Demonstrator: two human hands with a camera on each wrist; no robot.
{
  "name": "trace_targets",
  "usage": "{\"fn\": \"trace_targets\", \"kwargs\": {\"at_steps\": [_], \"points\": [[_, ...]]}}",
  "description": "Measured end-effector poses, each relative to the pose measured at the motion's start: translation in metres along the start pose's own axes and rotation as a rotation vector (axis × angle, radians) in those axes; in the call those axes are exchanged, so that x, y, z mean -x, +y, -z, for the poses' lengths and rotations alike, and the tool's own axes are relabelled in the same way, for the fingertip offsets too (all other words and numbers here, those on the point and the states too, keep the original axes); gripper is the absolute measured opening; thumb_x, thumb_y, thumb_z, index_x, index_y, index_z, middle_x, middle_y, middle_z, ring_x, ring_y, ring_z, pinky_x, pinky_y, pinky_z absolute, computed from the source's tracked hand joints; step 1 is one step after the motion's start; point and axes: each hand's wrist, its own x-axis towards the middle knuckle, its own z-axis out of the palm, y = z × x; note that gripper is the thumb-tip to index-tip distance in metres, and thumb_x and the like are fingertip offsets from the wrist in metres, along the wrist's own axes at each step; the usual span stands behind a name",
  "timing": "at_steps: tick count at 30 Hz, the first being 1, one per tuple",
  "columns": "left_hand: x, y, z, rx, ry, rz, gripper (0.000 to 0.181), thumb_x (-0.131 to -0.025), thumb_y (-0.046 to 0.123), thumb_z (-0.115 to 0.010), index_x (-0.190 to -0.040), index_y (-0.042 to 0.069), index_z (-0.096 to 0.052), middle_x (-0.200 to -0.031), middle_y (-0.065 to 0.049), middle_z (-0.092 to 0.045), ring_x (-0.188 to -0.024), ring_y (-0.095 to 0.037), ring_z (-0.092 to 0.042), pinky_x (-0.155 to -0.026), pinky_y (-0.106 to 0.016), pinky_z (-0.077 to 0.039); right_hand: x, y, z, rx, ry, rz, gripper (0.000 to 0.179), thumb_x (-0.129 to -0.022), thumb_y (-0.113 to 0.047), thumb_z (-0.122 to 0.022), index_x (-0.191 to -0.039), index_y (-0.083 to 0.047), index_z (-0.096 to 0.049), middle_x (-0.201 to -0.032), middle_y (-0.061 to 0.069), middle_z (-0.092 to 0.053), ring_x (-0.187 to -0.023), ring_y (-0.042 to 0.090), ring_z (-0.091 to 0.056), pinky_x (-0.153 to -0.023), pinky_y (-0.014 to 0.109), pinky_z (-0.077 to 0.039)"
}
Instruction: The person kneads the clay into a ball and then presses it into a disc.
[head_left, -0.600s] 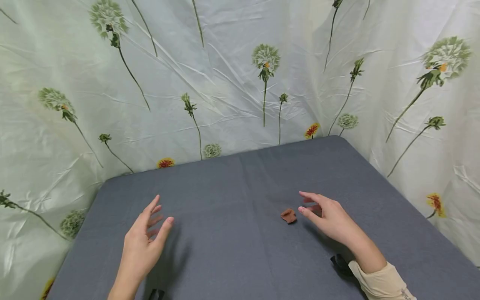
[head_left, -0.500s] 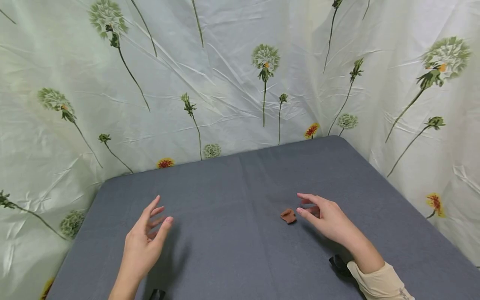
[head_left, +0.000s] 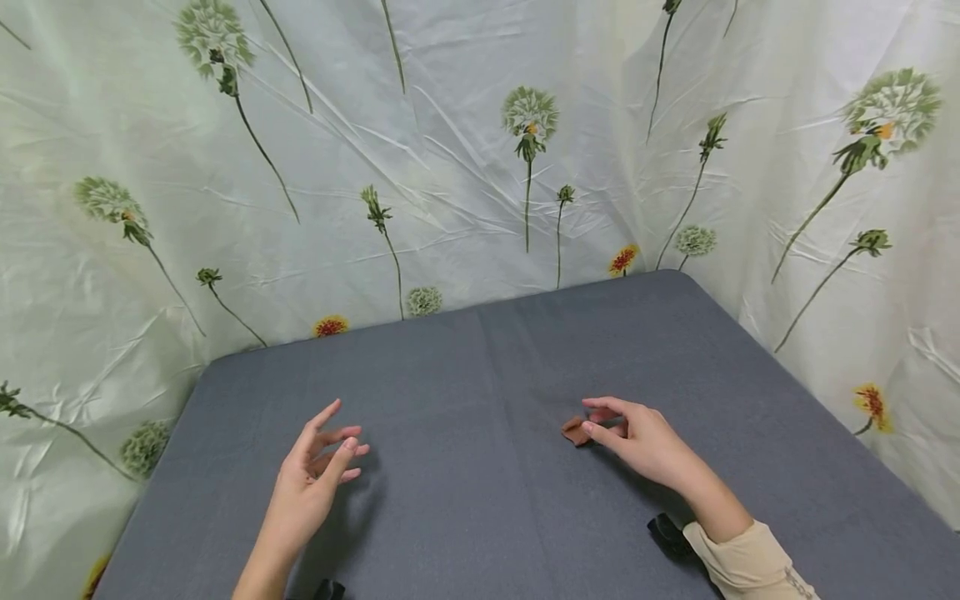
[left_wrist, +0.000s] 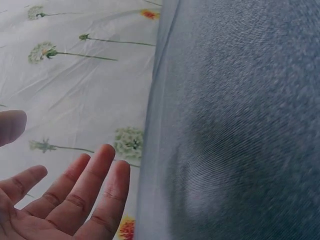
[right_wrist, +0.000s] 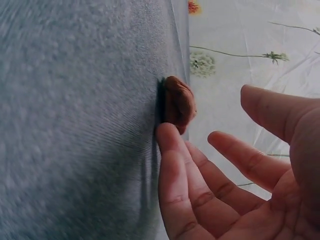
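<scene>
A small reddish-brown crumpled lump (head_left: 575, 431), folded and uneven, lies on the grey cloth-covered table (head_left: 457, 500) right of the middle. My right hand (head_left: 648, 442) is just to its right, thumb and fingers apart, and the thumb tip overlaps the lump's edge in the head view. Seen from the right wrist, the lump (right_wrist: 180, 104) stands just beyond the fingertips, and the space between thumb and fingers holds nothing. Over the left half of the table hovers my left hand (head_left: 307, 487), its fingers loosely bent and spread, with nothing in them.
A pale curtain (head_left: 450, 167) printed with dandelions hangs behind the table and along its sides. Under each wrist a black device shows, the right one (head_left: 670, 536) beside a beige sleeve (head_left: 750, 562).
The right hand has moved left and slightly nearer, up to the brown lump. My left hand has shifted a little right, its fingers bending more. The lump stays in place.
</scene>
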Motion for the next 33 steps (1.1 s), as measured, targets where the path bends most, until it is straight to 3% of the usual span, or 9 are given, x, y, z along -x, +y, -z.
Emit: {"fn": "trace_targets", "kwargs": {"at_steps": [7, 19, 33], "points": [[0.000, -0.006, -0.006, 0.072, -0.013, 0.021, 0.060, -0.112, 0.023, -0.061, -0.167, 0.024, -0.037, -0.142, -0.023, -0.065, -0.106, -0.004, -0.076, -0.082, -0.025, -0.064, -0.001, 0.004, -0.006, -0.050, -0.004, -0.012, 0.041, -0.103, -0.022, -0.075, -0.139, -0.004, -0.070, -0.120, 0.014, -0.077, -0.076, 0.010, -0.070, -0.062, 0.024, -0.052], [-0.003, -0.009, -0.008, 0.096, -0.024, 0.055, 0.061, -0.112, 0.027, -0.062, -0.167, 0.022, -0.036, -0.142, -0.023, -0.066, -0.104, -0.006, -0.077, -0.083, -0.025, -0.064, -0.006, 0.010, -0.009, -0.073, 0.030, -0.008, 0.031, -0.098, -0.015, -0.080, -0.126, -0.004, -0.077, -0.114, 0.012, -0.080, -0.088, 0.013, -0.076, -0.072, 0.021, -0.055], [-0.003, -0.011, -0.009, 0.117, -0.022, 0.064, 0.061, -0.112, 0.024, -0.062, -0.167, 0.019, -0.036, -0.140, -0.024, -0.066, -0.103, -0.009, -0.077, -0.082, -0.028, -0.065, -0.008, 0.014, -0.013, -0.127, 0.054, -0.007, 0.027, -0.098, -0.015, -0.080, -0.123, -0.003, -0.079, -0.111, 0.012, -0.081, -0.084, 0.004, -0.071, -0.071, 0.020, -0.055]]}}
